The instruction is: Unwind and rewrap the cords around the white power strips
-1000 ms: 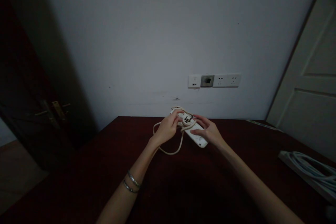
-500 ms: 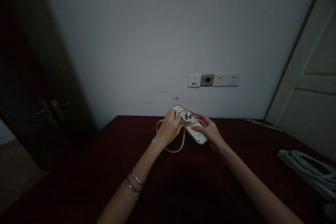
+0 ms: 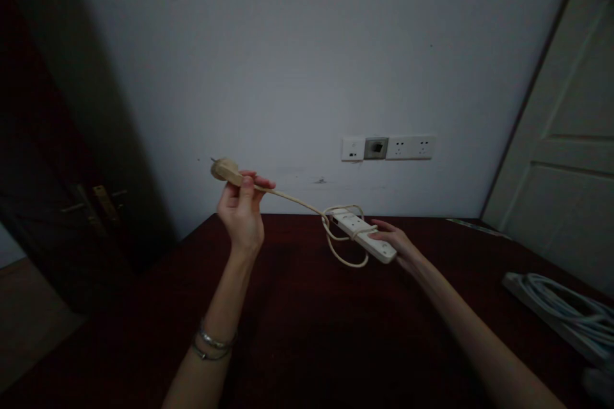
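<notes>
Gripping the plug (image 3: 225,170) between thumb and fingers, the left hand (image 3: 242,211) was raised above the table (image 3: 297,332), in front of the wall (image 3: 268,64). The plug pointed up and to the left, one pin showing at its tip. From it the cord (image 3: 297,201) ran nearly straight, sloping down rightward to the power strip (image 3: 357,227).

The right hand (image 3: 396,243) was closed on the near right end of the strip, thumb over its top. The strip slanted, its other end up toward the wall; whether it touched the table could not be told. Cord was wound around its body, and a slack loop hung just beside it, on the nearer side.

Two bracelets (image 3: 214,342) circled the left wrist. Higher on the wall, to the right, sat a switch (image 3: 376,148) in a row with sockets (image 3: 410,147). A coiled cable (image 3: 570,300) lay at the table's right side, well apart from the hands. A dark door (image 3: 62,160) stood on the left, a pale door (image 3: 566,147) on the right.
</notes>
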The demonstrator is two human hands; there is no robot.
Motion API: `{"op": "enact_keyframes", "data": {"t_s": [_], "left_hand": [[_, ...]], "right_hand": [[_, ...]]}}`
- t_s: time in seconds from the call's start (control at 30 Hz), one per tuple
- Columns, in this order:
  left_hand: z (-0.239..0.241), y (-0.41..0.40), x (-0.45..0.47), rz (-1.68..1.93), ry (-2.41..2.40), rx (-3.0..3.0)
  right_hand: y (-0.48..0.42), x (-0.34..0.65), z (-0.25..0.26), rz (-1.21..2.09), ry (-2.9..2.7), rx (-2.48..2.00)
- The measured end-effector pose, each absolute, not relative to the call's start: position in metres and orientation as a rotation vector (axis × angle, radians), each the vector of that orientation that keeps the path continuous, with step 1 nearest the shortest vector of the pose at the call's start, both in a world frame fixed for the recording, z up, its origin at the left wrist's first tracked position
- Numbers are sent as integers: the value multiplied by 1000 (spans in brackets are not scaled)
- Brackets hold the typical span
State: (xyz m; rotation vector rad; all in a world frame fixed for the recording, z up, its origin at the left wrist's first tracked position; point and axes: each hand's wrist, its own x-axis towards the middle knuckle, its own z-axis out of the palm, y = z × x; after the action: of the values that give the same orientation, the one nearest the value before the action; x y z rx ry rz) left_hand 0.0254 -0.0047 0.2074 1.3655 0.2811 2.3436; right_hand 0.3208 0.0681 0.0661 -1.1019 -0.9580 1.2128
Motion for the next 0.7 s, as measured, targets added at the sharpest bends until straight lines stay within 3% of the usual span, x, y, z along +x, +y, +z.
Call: {"op": "enact_keyframes", "data": {"t_s": [0.4,0.7], "left_hand": [[241,-84,2,2711,279,1314],[215,16,-37,2635,513,952]], "right_hand": [[75,320,84,968,-788,-991],[70,327,92,1008,-858,-876]]}}
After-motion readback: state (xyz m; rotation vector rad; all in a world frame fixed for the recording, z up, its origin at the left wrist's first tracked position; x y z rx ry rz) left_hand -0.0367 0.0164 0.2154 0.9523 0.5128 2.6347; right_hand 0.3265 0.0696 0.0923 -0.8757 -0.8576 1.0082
